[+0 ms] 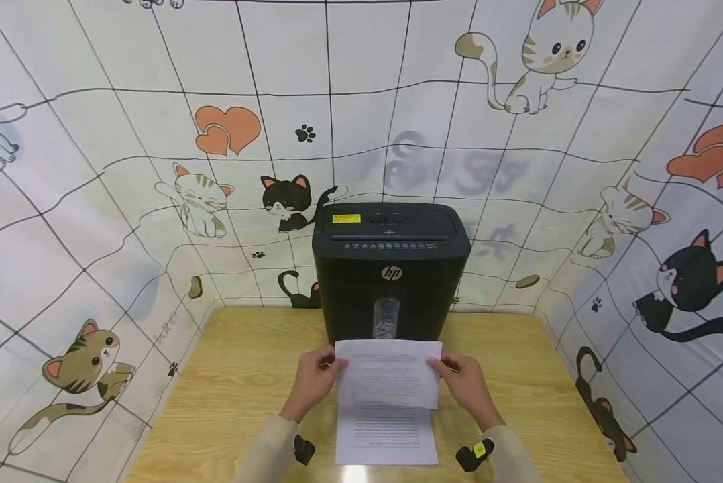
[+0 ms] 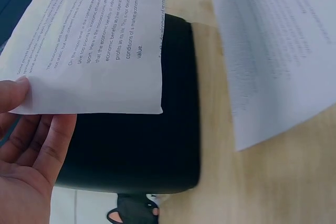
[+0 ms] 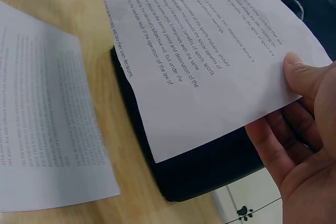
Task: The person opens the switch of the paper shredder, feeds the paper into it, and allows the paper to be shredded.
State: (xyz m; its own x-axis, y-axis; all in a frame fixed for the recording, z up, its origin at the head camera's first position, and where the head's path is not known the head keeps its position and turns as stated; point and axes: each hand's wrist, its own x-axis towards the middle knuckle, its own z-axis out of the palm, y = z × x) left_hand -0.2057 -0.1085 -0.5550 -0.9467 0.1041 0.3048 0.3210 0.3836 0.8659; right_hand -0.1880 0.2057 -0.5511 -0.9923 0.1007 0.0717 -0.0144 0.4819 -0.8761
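Both hands hold a short printed sheet of paper (image 1: 392,376) up in front of a black paper shredder (image 1: 349,295). My left hand (image 1: 314,381) pinches its left edge, thumb on top and fingers underneath. At the right edge my right hand (image 1: 465,386) pinches it the same way, as the right wrist view shows with the thumb (image 3: 302,74) on the print. The near edge of this sheet runs close along a line of text. Below it on the table lies another printed sheet (image 1: 387,439), its far part hidden by the held one.
The shredder stands at the back of the wooden table (image 1: 247,376), its feed slot (image 1: 392,237) across the top. Shreds show behind its front window (image 1: 386,318). Cloth walls with printed cats (image 1: 286,198) close in the back and sides.
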